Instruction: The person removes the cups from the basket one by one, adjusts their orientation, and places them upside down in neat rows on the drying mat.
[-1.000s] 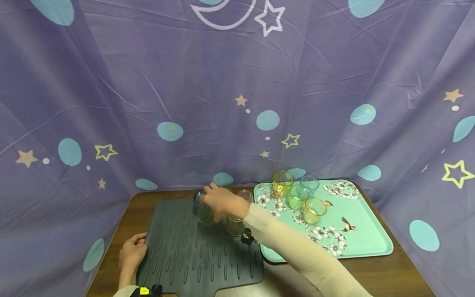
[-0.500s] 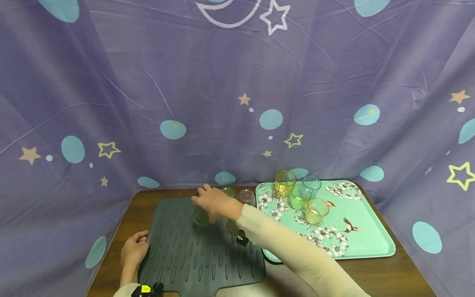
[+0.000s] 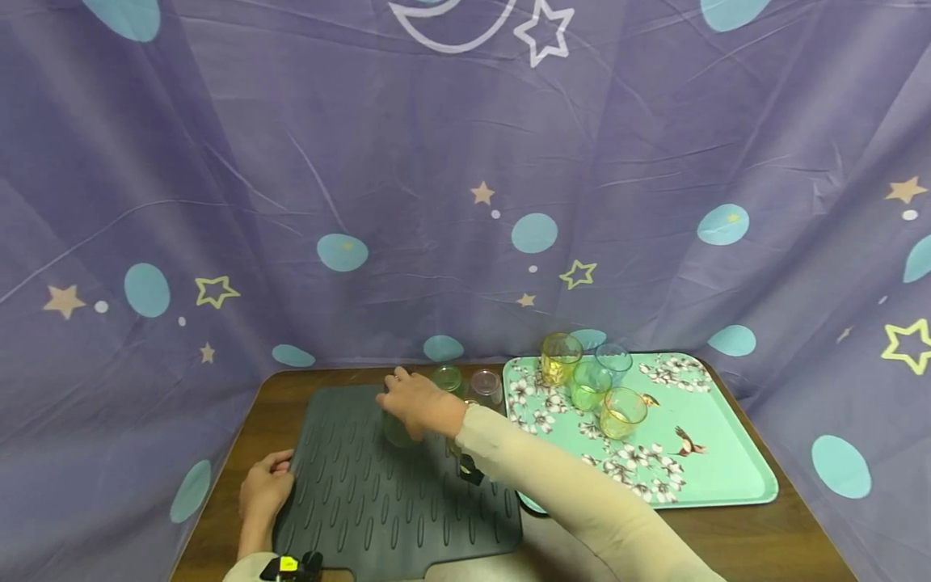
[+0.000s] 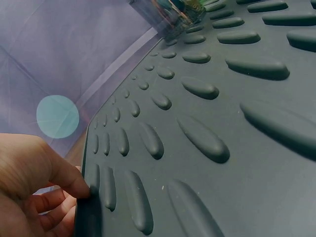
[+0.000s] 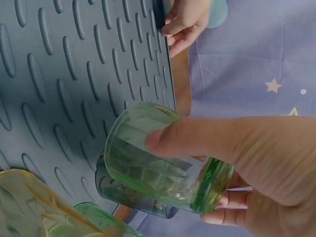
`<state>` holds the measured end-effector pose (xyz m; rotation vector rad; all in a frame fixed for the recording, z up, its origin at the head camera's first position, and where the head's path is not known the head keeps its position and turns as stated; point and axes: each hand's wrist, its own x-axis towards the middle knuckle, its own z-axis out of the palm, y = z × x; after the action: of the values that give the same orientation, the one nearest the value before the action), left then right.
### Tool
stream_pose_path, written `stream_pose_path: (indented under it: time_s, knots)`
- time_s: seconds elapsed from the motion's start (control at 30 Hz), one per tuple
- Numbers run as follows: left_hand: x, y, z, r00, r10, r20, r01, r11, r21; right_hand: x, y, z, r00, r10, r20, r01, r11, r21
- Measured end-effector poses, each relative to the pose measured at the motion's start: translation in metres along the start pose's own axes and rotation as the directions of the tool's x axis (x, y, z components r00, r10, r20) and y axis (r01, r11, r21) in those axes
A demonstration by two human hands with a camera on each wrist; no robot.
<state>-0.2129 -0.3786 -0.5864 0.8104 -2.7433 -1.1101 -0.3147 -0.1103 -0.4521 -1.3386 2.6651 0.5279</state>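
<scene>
My right hand (image 3: 422, 402) holds a clear green glass (image 5: 148, 153) over the back part of a dark ridged drying mat (image 3: 364, 485). Its thumb lies along the glass's side and the other fingers wrap behind, near the thick base. The glass is upside down, rim toward the mat. Just behind it in the right wrist view stands a dark bluish glass (image 5: 131, 192), mostly hidden in the head view by my hand. My left hand (image 3: 265, 489) pinches the mat's left edge, thumb on top and fingers curled beneath.
Near the mat's back right stand a green glass (image 3: 447, 378), a pale pinkish glass (image 3: 486, 386) and an amber glass (image 5: 29, 207). Right of the mat, a mint floral tray (image 3: 727, 453) bears several upright coloured glasses, including a yellow one (image 3: 623, 414). A purple curtain (image 3: 436, 162) hangs behind.
My right hand has shifted a little left over the mat with the green glass, uncovering another green glass behind it. My left hand keeps its place on the mat's edge.
</scene>
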Motion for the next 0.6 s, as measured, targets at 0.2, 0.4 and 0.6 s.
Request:
stream_pose_path:
  time_s: [0.2, 0.4, 0.6]
  knots:
    - [0.001, 0.000, 0.000, 1.000, -0.006, 0.002, 0.006, 1.000, 0.000, 0.006, -0.004, 0.001, 1.000, -0.015, -0.027, 0.015, 1.000, 0.003]
    - [0.001, 0.000, 0.001, 1.000, 0.000, -0.008, 0.000, 1.000, 0.005, 0.015, -0.009, 0.002, 0.998, -0.020, -0.055, 0.022, 0.999, 0.031]
    - [-0.001, -0.001, 0.000, 1.000, -0.007, -0.014, 0.007, 1.000, -0.004, 0.026, -0.015, 0.001, 0.996, -0.037, -0.084, 0.040, 0.998, 0.038]
